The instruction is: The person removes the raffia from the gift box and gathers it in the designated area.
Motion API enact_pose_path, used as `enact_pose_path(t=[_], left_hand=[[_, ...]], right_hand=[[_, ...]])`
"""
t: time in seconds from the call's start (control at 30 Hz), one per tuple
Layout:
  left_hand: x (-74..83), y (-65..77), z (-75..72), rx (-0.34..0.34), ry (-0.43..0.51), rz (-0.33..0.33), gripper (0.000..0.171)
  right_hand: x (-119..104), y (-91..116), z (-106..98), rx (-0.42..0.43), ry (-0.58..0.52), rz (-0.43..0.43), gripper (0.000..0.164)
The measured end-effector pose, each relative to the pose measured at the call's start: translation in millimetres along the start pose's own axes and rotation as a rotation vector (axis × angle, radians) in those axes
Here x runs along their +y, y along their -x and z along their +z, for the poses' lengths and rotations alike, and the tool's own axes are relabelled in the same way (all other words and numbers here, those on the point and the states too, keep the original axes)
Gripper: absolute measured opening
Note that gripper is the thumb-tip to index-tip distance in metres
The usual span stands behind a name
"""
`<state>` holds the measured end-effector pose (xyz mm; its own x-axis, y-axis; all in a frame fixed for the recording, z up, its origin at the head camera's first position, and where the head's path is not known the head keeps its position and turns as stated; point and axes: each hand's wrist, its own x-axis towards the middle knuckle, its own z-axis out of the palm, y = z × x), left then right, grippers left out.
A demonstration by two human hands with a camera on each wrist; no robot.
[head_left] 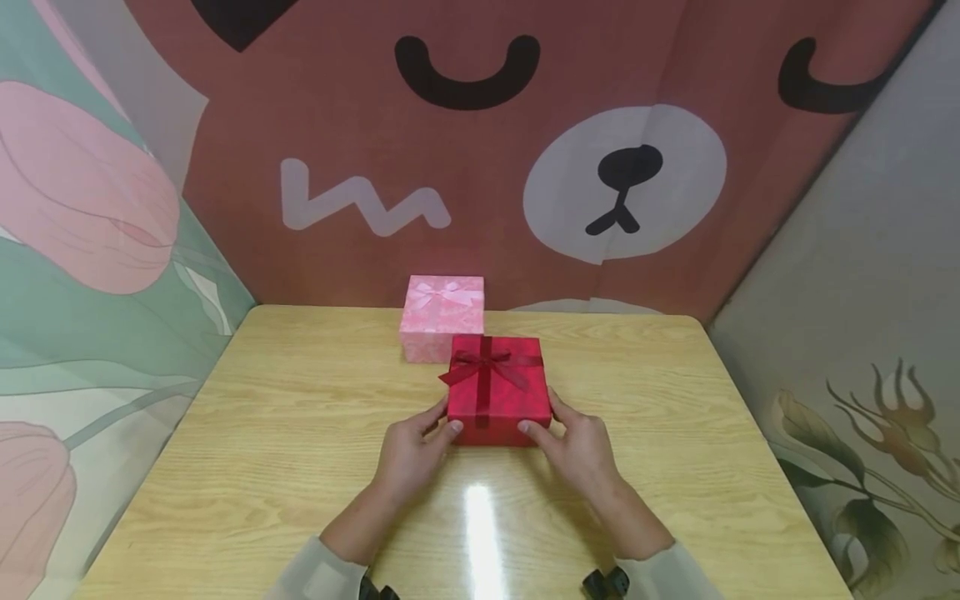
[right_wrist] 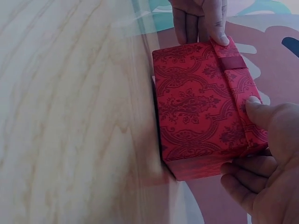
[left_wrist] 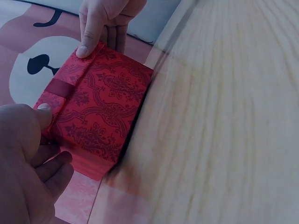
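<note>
Head view, and here we are at the wooden table (head_left: 300, 450), with both hands clamped on the red box (head_left: 510, 408)! The left hand (head_left: 411, 450) grips its left side, the right hand (head_left: 581, 446) grips its right side, and the box sits squarely between them, near the middle of the tabletop. Look at those thumbs: each presses the front face near a corner while the fingers reach along the side. Up top, a dark red ribbon (head_left: 484, 400) crosses the lid and ties in a bow.

Just behind and a little to the left stands the pink box (head_left: 442, 321), its own pale bow (head_left: 448, 293) on show; the red one covers its near right corner from this angle, and whether the two touch, I cannot tell.

Over to the left wrist view: a damask pattern runs across the red front, both thumbs up on the lid's edge. The right wrist view gives the same hold from the other side, with a dark line under the box; resting or slightly raised, I cannot say. Beyond the table hangs a brown backdrop (head_left: 337, 100) with a sleepy bear face.
</note>
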<state>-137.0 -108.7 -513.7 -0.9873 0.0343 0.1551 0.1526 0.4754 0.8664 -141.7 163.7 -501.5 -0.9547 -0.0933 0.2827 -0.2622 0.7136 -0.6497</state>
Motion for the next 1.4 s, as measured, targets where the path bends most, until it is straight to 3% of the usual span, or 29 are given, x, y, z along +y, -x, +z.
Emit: enact_pose_path(t=[0.43, 0.67, 0.8, 1.03, 1.4], left_hand=[[12.0, -0.9, -8.4, 0.036, -0.058, 0.069, 0.05], [17.8, -2.7, -12.9, 0.045, -0.053, 0.063, 0.052], [16.4, -4.4, -15.1, 0.076, -0.055, 0.103, 0.053], [15.9, -7.2, -20.8, 0.13, 0.022, 0.216, 0.052], [13.5, -9.2, -28.4, 0.206, 0.131, 0.282, 0.053]], right_hand=[[-10, -3, -7, 0.027, 0.008, 0.005, 0.079], [-16, -8, -14, 0.086, 0.0, -0.06, 0.078], [-19, -10, -15, 0.095, -0.015, -0.064, 0.078], [-23, -12, -13, 0.144, -0.077, -0.121, 0.073], [-33, -17, -10, 0.24, -0.175, -0.177, 0.062]])
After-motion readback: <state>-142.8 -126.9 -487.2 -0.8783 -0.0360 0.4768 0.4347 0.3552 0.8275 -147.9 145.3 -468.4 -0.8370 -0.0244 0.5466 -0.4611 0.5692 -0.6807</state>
